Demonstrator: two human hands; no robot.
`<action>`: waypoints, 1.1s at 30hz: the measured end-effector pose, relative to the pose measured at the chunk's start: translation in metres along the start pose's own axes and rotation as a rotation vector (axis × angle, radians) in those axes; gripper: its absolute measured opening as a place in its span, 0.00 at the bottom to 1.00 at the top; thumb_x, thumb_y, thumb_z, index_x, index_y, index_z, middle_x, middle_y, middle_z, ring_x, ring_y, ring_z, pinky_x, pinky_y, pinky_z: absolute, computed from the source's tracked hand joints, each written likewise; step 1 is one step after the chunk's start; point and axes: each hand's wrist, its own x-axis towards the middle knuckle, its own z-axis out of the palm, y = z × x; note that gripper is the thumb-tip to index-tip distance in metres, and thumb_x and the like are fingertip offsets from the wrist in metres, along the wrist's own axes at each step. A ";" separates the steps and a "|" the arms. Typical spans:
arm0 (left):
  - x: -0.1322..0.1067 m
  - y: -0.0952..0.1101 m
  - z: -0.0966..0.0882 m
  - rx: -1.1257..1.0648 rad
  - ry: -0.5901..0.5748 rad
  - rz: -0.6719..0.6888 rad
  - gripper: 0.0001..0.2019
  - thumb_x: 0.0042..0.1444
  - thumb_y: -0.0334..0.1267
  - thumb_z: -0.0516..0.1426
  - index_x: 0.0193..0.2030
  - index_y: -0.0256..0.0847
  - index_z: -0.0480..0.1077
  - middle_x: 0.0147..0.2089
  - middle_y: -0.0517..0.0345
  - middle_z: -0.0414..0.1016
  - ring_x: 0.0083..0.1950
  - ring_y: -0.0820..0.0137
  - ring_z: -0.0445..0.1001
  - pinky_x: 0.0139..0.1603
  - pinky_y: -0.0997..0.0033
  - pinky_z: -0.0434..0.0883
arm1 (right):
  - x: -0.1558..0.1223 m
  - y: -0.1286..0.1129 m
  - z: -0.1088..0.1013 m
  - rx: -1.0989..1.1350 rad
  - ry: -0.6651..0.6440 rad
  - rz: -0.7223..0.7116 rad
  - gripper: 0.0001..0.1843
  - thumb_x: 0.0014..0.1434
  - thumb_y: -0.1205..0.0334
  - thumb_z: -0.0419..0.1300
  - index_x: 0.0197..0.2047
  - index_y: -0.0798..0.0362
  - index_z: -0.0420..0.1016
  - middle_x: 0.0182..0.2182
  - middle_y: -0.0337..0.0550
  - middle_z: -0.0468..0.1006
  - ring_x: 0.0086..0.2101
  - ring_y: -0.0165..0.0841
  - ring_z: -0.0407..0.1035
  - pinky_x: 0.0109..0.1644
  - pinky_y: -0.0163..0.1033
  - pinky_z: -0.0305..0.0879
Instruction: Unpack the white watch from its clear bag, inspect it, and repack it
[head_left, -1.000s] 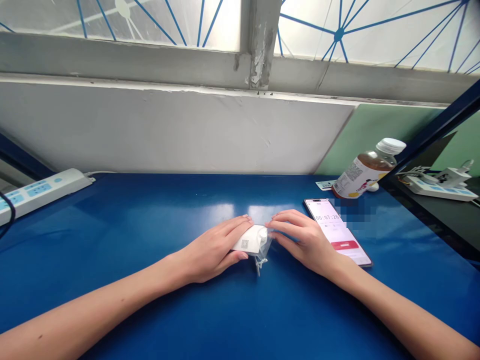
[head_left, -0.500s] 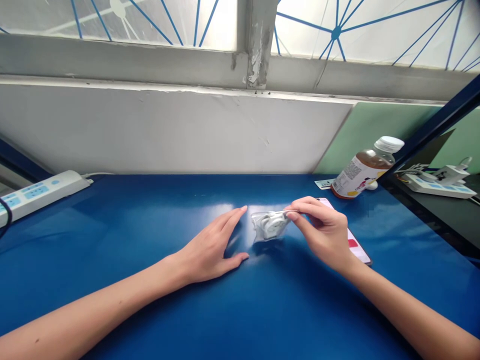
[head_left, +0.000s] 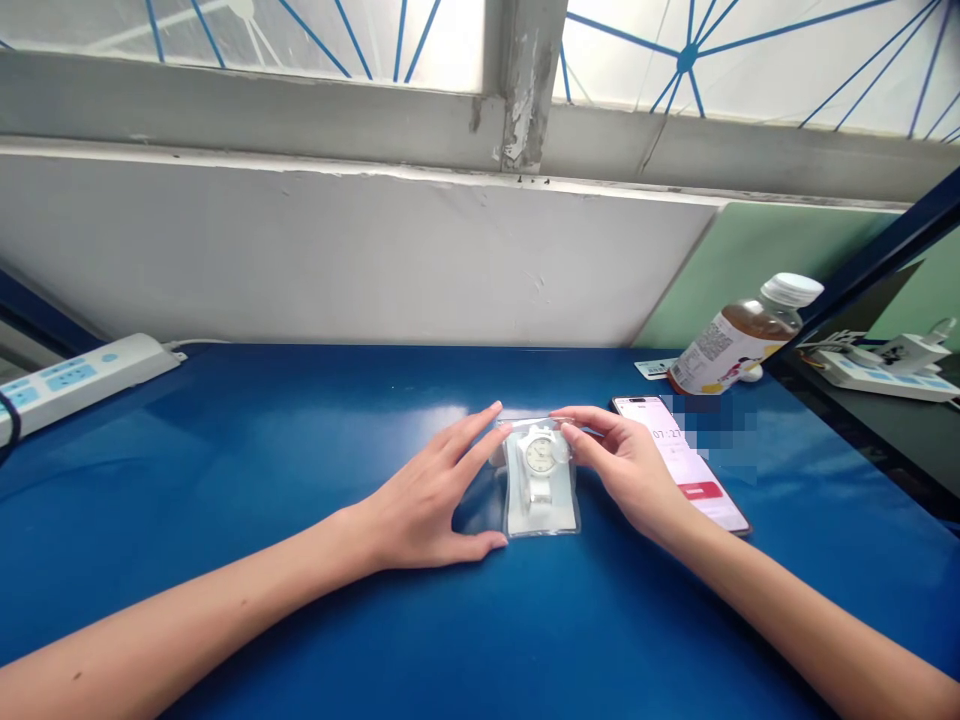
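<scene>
A white wristwatch (head_left: 540, 456) with a round dial lies inside a clear plastic bag (head_left: 566, 518), which rests face up on the blue table. Pinched between thumb and fingers of my right hand (head_left: 634, 472) is the bag's upper right corner. My left hand (head_left: 424, 502) is at the bag's left side, thumb and fingers spread apart, its index fingertip by the upper left corner and its thumb tip by the lower left edge. Whether those fingertips touch the plastic I cannot tell.
Right of my right hand lies a phone (head_left: 712, 490) with a lit screen. Behind it stand a drink bottle (head_left: 731, 350) and a small card (head_left: 651, 369). A white power strip (head_left: 97, 375) sits at the left, another power strip (head_left: 885, 372) at the far right.
The bag with the watch has come down from a tilted, edge-on pose to flat and face up. My right hand moved slightly left and lower, uncovering more of the phone.
</scene>
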 end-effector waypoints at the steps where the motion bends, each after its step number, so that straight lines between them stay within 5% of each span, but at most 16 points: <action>1: 0.001 0.000 -0.001 -0.003 -0.017 0.005 0.52 0.55 0.47 0.65 0.76 0.45 0.35 0.76 0.40 0.40 0.75 0.46 0.46 0.70 0.43 0.58 | -0.001 0.001 0.001 0.011 -0.009 0.016 0.18 0.61 0.49 0.64 0.48 0.53 0.80 0.43 0.49 0.84 0.40 0.40 0.79 0.41 0.42 0.78; 9: 0.000 0.001 -0.001 -0.020 -0.050 -0.008 0.56 0.51 0.55 0.67 0.76 0.45 0.35 0.77 0.38 0.38 0.75 0.44 0.46 0.70 0.43 0.58 | -0.004 0.003 0.007 0.085 -0.037 0.077 0.18 0.59 0.49 0.65 0.47 0.52 0.79 0.44 0.50 0.83 0.41 0.40 0.79 0.43 0.44 0.78; 15: 0.000 0.000 -0.001 -0.066 -0.031 -0.019 0.55 0.50 0.52 0.68 0.75 0.44 0.38 0.72 0.38 0.50 0.71 0.44 0.55 0.68 0.45 0.63 | -0.002 0.004 0.007 0.050 -0.133 0.038 0.18 0.60 0.54 0.64 0.51 0.52 0.76 0.47 0.50 0.82 0.46 0.42 0.78 0.51 0.49 0.76; 23: 0.003 0.001 0.000 -0.090 -0.083 -0.095 0.52 0.47 0.49 0.68 0.73 0.41 0.45 0.68 0.39 0.56 0.68 0.45 0.58 0.66 0.47 0.65 | -0.014 0.005 0.000 -0.637 -0.207 -0.257 0.30 0.65 0.53 0.58 0.68 0.51 0.60 0.67 0.54 0.61 0.66 0.46 0.56 0.68 0.56 0.58; 27: 0.002 0.001 0.001 -0.056 -0.120 -0.138 0.50 0.48 0.52 0.66 0.73 0.37 0.47 0.69 0.36 0.56 0.70 0.44 0.56 0.67 0.45 0.63 | -0.015 0.001 -0.011 -0.915 -0.407 -0.353 0.43 0.64 0.45 0.58 0.74 0.54 0.47 0.72 0.54 0.50 0.72 0.49 0.38 0.71 0.59 0.51; 33: 0.003 0.001 0.000 0.015 -0.158 -0.166 0.49 0.54 0.56 0.62 0.74 0.33 0.46 0.73 0.33 0.50 0.74 0.42 0.48 0.70 0.41 0.57 | -0.005 -0.002 -0.022 -1.068 -0.588 -0.313 0.50 0.62 0.35 0.54 0.75 0.58 0.45 0.73 0.56 0.45 0.71 0.49 0.41 0.71 0.57 0.51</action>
